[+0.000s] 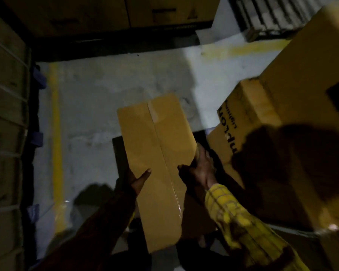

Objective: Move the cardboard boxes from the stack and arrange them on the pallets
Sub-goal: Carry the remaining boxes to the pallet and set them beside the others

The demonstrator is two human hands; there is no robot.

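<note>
I hold a long taped cardboard box (157,153) in front of me, above the grey floor. My left hand (138,178) grips its left edge, thumb on top. My right hand (201,167), in a yellow checked sleeve, grips its right edge. A stack of cardboard boxes (301,106) rises at the right, the nearest one printed with dark letters. More stacked boxes (6,114) stand at the left on a blue pallet (36,137).
A yellow floor line (56,133) runs along the left stack. More boxes (106,14) stand at the back on a dark pallet. Another pallet load (272,16) is at the far right. Grey concrete floor (110,90) lies between them.
</note>
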